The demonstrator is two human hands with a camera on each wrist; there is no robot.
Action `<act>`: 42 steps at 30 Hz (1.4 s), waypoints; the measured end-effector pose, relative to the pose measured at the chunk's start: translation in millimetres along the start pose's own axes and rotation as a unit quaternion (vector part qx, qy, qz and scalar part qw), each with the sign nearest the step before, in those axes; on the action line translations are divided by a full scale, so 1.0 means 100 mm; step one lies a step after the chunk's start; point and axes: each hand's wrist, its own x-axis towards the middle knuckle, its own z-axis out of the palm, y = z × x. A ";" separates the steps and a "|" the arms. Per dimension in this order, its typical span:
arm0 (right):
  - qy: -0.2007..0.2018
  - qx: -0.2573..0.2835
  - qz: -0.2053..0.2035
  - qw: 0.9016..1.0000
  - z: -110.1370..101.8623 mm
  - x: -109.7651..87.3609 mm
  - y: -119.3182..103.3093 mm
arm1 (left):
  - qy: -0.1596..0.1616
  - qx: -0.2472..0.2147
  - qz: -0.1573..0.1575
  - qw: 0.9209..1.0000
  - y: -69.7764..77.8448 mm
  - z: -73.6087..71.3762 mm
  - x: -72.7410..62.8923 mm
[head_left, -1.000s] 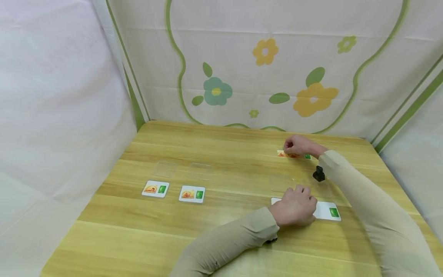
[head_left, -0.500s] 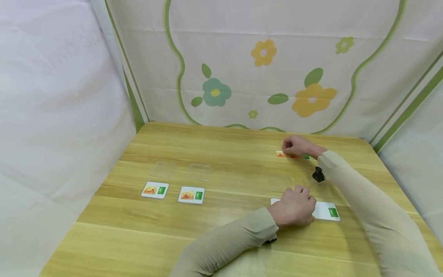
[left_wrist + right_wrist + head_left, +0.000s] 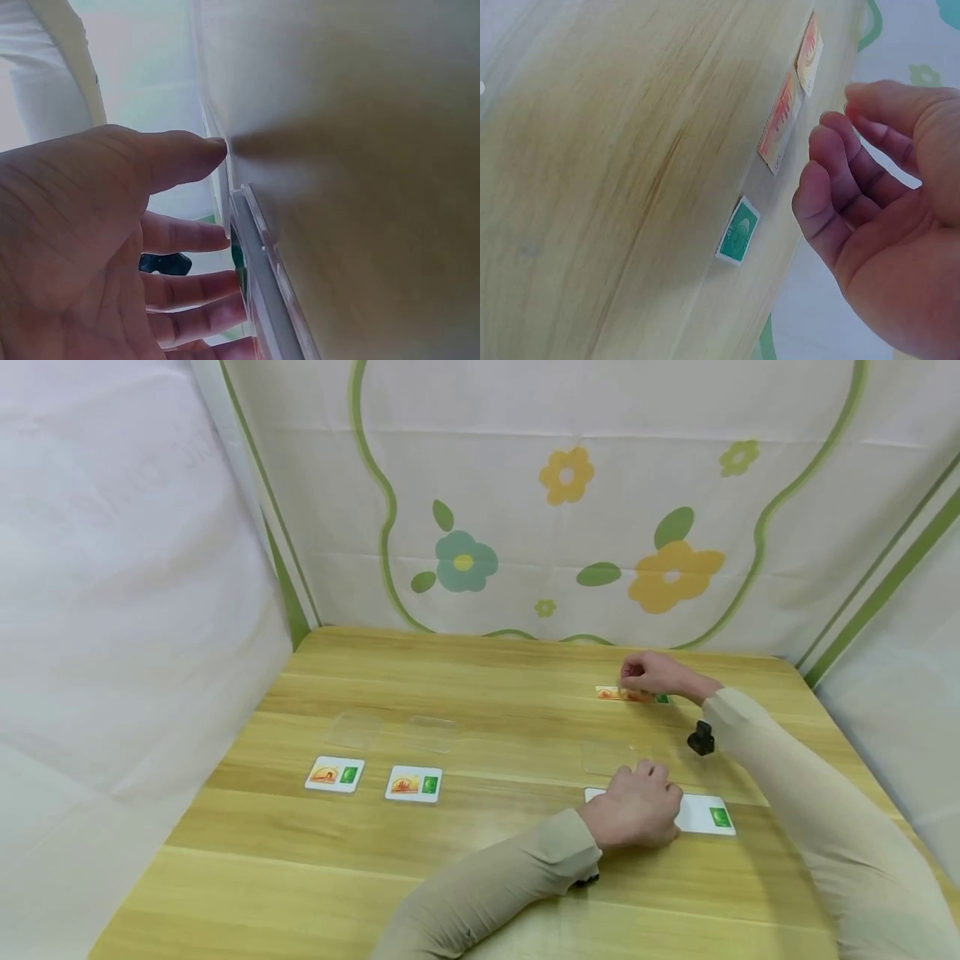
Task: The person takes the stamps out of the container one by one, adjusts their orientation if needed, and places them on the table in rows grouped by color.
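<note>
My left hand (image 3: 636, 806) rests over white cards at the table's right side, covering much of them. A green stamp (image 3: 720, 817) shows on the white card (image 3: 693, 814) at its right. In the left wrist view the fingers (image 3: 196, 289) reach fairly straight against the clear-edged card case (image 3: 262, 277). My right hand (image 3: 654, 674) hovers by a row of loose stamps at the back. The right wrist view shows orange stamps (image 3: 780, 124) and a green stamp (image 3: 739, 231) beside its loosely bent fingers; nothing is visible between thumb and fingertips.
To the left lie two white cards, the outer card (image 3: 334, 774) and the inner card (image 3: 414, 784), each with an orange and a green stamp. Clear plates, such as one clear plate (image 3: 431, 733), lie behind them. A flowered cloth (image 3: 555, 527) hangs along the table's (image 3: 375, 877) back edge.
My right hand has shifted slightly right along the stamp row, showing more of the orange stamps. The left hand stays on the cards.
</note>
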 end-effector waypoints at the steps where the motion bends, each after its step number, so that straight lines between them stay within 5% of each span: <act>1: -0.001 0.006 0.000 1.000 0.00 -0.01 0.01 | 0.001 0.001 -0.001 1.000 0.00 0.00 0.00; 20: 0.007 0.085 -0.010 0.996 -0.02 -0.47 -0.01 | -0.007 -0.001 -0.009 1.000 -0.02 0.01 0.00; 42: 0.013 0.052 -0.023 0.998 0.03 -1.11 0.00 | -0.011 0.002 -0.011 1.000 0.04 -0.02 -0.01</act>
